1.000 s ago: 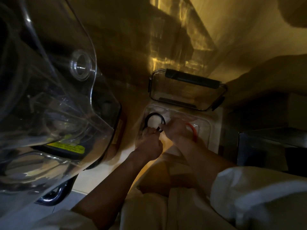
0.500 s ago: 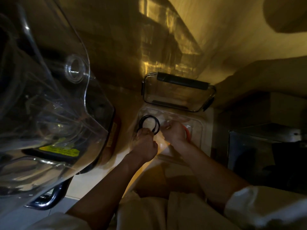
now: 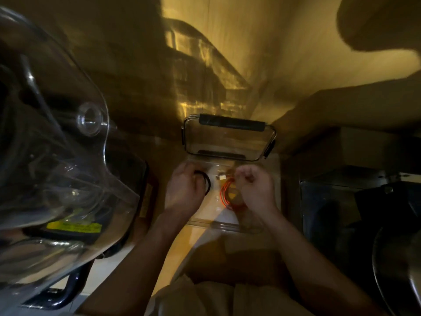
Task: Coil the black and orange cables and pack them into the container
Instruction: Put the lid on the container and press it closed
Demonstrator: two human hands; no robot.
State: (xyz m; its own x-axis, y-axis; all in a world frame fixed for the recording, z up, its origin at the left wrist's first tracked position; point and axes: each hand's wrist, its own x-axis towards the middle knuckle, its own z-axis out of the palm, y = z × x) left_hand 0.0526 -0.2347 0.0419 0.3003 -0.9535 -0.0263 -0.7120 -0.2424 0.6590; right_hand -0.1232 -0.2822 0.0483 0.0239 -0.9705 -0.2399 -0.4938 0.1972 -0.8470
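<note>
We start at the black cable (image 3: 205, 181), already wound into a small coil and sitting low in the clear container (image 3: 230, 226), at about nine o'clock inside it. Our left hand (image 3: 184, 190) curls over the coil's outer edge, fingers bent round it and holding it. The orange cable (image 3: 226, 197), also coiled, lies just beside it toward three o'clock, in the same container, with a small pale connector (image 3: 220, 177) between the two at about twelve. Our right hand (image 3: 255, 188) hovers over the orange coil with its fingers curled in; whether it pinches a strand we cannot tell, since the dim light and the knuckles hide the fingertips.

We judge the step to be the seating of both coils in the container, with coiling itself done. The hinged lid (image 3: 227, 139) stands open at twelve o'clock, its black latch bar (image 3: 231, 122) along the far edge. Next, we think, each coil must be pressed flat and let go without springing loose, then the lid brought down.

Outward at nine o'clock stands a scooter's clear windscreen (image 3: 75, 142)
</note>
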